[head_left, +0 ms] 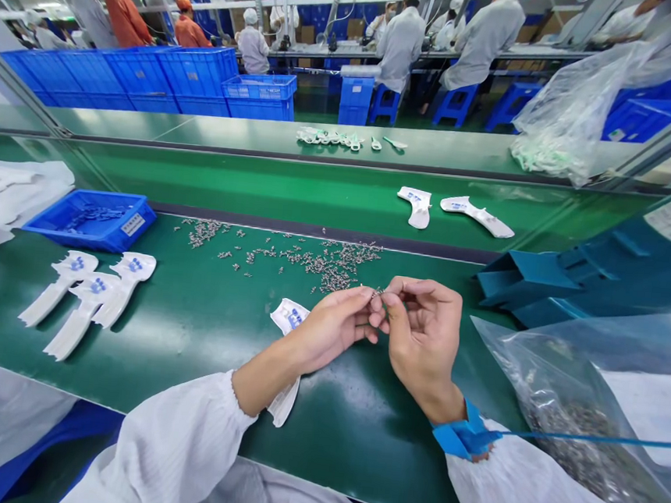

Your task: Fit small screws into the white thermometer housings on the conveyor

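Observation:
My left hand (338, 322) and my right hand (425, 334) meet above the green table, fingertips pinched together around a tiny metal part (376, 293). Its exact kind is too small to make out, though it resembles the loose small metal parts (334, 265) scattered just beyond my hands. Beneath my left wrist lies a white plastic shell (282, 407) with blue pieces at its upper end; my forearm hides its middle. Several similar white shells (97, 289) with blue pieces rest farther left. A blue strap circles my right wrist.
A blue tray (95, 219) of blue pieces stands at left. Two white shells (415, 205) lie on the green strip behind. At right are a clear bag (580, 414) of metal parts and teal bins (569, 272). People in work coats are in the background.

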A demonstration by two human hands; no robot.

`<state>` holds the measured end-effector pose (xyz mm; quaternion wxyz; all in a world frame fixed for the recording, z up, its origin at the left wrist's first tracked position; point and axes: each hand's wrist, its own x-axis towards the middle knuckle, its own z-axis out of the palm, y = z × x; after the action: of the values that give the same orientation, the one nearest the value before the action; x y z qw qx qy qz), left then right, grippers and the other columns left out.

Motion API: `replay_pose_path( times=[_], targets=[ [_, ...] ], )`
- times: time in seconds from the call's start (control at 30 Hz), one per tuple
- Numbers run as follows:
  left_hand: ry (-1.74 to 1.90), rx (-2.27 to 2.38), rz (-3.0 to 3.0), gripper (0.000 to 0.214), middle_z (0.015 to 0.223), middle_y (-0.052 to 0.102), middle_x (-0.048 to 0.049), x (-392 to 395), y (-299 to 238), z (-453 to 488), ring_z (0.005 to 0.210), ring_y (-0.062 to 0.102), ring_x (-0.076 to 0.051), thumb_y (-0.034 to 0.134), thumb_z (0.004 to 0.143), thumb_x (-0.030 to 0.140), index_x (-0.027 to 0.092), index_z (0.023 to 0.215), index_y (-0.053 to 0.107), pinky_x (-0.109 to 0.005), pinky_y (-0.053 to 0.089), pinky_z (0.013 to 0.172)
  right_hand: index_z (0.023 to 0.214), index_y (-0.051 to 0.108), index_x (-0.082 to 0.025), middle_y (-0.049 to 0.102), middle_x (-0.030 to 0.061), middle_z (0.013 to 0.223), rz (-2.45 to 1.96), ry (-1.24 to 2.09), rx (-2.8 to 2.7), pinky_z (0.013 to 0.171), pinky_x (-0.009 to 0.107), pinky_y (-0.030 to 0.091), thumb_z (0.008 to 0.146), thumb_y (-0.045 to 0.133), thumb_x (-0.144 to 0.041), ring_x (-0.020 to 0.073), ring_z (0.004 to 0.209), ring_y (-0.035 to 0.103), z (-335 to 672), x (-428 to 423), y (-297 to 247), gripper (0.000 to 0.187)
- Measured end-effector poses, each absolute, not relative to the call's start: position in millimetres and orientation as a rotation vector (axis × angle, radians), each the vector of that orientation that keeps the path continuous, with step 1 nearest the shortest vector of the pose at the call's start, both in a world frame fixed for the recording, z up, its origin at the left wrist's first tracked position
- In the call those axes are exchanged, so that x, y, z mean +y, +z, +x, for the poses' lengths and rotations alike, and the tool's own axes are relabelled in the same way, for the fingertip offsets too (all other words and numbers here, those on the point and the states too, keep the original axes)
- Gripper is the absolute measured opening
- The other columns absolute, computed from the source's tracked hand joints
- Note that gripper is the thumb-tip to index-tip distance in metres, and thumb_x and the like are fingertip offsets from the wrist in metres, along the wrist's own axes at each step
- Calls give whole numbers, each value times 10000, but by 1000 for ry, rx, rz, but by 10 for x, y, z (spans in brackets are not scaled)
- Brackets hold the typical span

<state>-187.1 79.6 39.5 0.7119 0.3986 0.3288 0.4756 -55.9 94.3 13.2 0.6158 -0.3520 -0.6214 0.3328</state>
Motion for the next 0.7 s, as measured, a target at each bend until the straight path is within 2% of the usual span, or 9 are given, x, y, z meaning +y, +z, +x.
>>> replay_pose_path(
  times=[0.1, 0.23, 0.43, 0.53, 0.7],
  targets=[
    [1091, 779, 938, 424, 749, 567, -16, 816, 398, -1902, 721, 577, -141, 637, 855, 599, 179, 816, 597, -262, 435, 662, 1104, 453, -287, 596, 7, 944, -770, 700, -1431, 739, 354, 528, 930, 612, -196, 167, 852, 622, -556, 954, 144, 253],
    [1200, 846, 1055, 340, 786, 612, 10, 828, 390, -1906, 755, 598, -122, 795, 773, 449, 191, 910, 620, -244, 454, 718, 1105, 481, -286, 599, 16, 959, -791, 692, -1442, 730, 354, 527, 919, 625, -193, 179, 881, 625, -547, 955, 128, 253],
    [1241, 1118, 1518, 164, 876, 657, -21, 766, 415, -1929, 823, 612, -159, 584, 949, 361, 204, 932, 628, -275, 462, 772, 1073, 504, -277, 618, 30, 968, -846, 623, -1485, 764, 382, 539, 914, 626, -240, 194, 883, 637, -524, 963, 81, 204],
    [1250, 1245, 1759, 196, 885, 646, -32, 732, 431, -1955, 813, 572, -170, 491, 992, 339, 210, 922, 621, -287, 421, 757, 1075, 498, -280, 617, 31, 956, -792, 586, -1538, 773, 403, 536, 913, 616, -200, 205, 899, 636, -516, 965, 80, 216],
    [1252, 1121, 1571, 292, 788, 570, -15, 710, 434, -1940, 757, 516, -168, 469, 992, 418, 210, 820, 580, -299, 390, 749, 1075, 498, -287, 620, 38, 936, -754, 527, -1591, 756, 422, 540, 918, 601, -187, 217, 889, 636, -517, 954, 103, 213]
  ],
)
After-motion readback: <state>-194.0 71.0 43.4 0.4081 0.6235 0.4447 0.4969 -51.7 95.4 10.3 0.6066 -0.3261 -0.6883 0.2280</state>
